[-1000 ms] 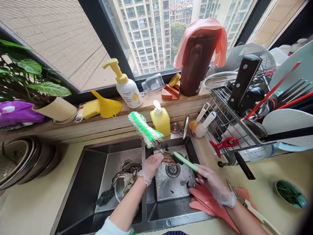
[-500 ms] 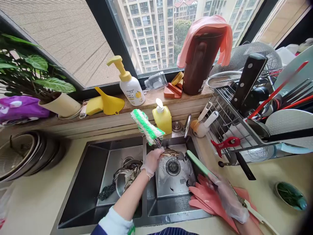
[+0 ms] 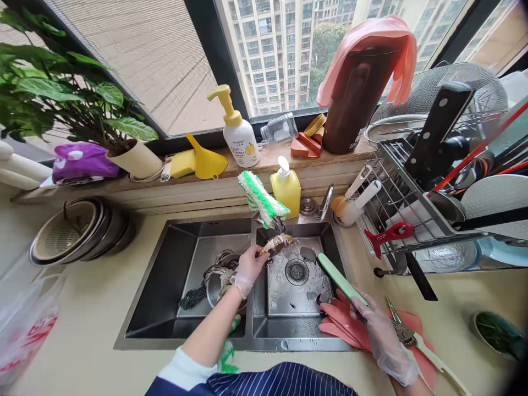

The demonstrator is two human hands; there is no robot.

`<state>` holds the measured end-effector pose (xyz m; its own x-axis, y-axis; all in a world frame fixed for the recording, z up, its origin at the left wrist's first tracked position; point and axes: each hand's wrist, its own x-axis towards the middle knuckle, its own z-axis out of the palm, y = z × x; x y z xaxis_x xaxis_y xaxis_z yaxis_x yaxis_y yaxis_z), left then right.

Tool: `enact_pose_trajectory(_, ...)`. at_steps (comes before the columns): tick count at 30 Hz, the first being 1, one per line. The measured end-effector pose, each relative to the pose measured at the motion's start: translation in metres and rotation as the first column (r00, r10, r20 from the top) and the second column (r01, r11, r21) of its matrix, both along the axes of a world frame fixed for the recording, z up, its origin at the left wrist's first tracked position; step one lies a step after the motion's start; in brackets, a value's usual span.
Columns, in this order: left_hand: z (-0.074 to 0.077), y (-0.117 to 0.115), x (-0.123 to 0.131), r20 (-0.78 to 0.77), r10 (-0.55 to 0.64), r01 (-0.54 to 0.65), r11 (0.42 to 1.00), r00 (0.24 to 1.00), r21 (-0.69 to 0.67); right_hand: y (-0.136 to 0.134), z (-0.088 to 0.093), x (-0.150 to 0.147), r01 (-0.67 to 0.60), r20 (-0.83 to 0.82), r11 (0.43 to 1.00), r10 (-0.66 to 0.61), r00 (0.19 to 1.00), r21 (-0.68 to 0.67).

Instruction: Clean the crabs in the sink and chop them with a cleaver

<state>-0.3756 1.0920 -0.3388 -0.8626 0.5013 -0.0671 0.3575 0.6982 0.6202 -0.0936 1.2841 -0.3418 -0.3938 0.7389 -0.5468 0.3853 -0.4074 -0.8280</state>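
Note:
My left hand (image 3: 249,269), in a clear glove, pinches a small fish-like piece (image 3: 275,243) beneath the faucet, whose spout is wrapped in a green and white cloth (image 3: 263,199). Water runs over the piece above the right basin (image 3: 300,327). At the right, my gloved right hand (image 3: 377,330) is closed around a light green handle (image 3: 341,279) that reaches over the basin's right edge. Pink rubber gloves (image 3: 345,323) lie under it, with scissors (image 3: 416,336) beside the hand. A metal bowl of dark and pale pieces (image 3: 223,283) stands in the left basin.
A dark scrubber (image 3: 193,298) lies in the left basin. Behind the sink stand a yellow bottle (image 3: 287,193) and a white pump bottle (image 3: 241,143). A dish rack (image 3: 427,206) crowds the right side; stacked bowls (image 3: 93,234) stand at the left, and a small dish (image 3: 497,333) at far right.
The view has shifted left. My left hand has turned the piece, whose pale side now shows in the water. My right hand still holds the green handle, now clear of the scissors' blades.

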Motion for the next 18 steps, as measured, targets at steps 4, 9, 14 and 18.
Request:
enact_pose_trajectory(4, 0.012, -0.033, 0.008, -0.085, -0.042, 0.036, 0.996, 0.995, -0.076, -0.001, 0.004, 0.004, -0.014, -0.023, 0.997, 0.012, 1.0, -0.07)
enact_pose_trajectory(9, 0.018, -0.07, 0.025, -0.573, -0.299, 0.303, 0.949, 0.763, -0.091, -0.001, 0.0, 0.016, -0.103, 0.054, 0.993, 0.1, 0.993, 0.054)
enact_pose_trajectory(14, 0.018, -0.073, 0.063, -0.787, -0.448, 0.523, 0.831, 0.424, -0.191, -0.003, -0.012, 0.026, -0.186, 0.135, 0.978, 0.172, 0.976, 0.098)
enact_pose_trajectory(18, 0.015, -0.079, 0.084, -0.762, -0.481, 0.511, 0.828, 0.434, -0.231, -0.006, -0.019, 0.03, -0.247, 0.18, 0.956, 0.218, 0.959, 0.159)
